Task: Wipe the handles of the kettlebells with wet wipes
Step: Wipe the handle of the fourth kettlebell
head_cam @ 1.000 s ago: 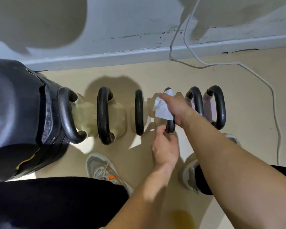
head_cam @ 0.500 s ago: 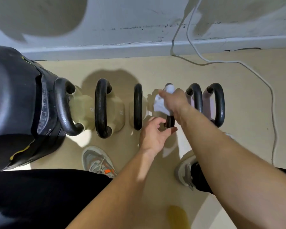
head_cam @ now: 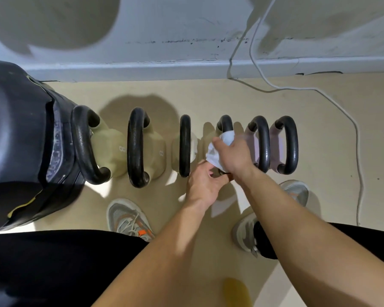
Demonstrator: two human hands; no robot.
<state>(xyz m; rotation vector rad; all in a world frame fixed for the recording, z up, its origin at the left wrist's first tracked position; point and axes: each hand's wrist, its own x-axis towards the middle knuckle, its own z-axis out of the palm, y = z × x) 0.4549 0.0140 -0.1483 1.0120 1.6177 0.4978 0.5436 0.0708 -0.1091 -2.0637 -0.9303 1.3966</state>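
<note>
Midway, seemingly: right hand (head_cam: pixel 236 155) clasps the wet wipe (head_cam: pixel 216 152) round the fourth handle (head_cam: pixel 225 124) of six kettlebells (head_cam: pixel 140 147); left hand (head_cam: pixel 203 185) pinches that handle's near end. Which are already wiped is indiscernible.

- 4th handle (head_cam: pixel 225 124): mid + near end hidden under wet wipe (head_cam: pixel 213 155) & right hand (head_cam: pixel 236 157); only far bend visible.
- left hand (head_cam: pixel 203 185): fingertips tucked behind right wrist; gripping handle or not, can't tell.
- black bulky thing (head_cam: pixel 16 140): cut off at left edge; lettering too blurred to read.
- yellow blob (head_cam: pixel 236 291): blurred, cut at btm edge.
- right shoe (head_cam: pixel 244 235): mid part hidden behind right forearm.
</note>
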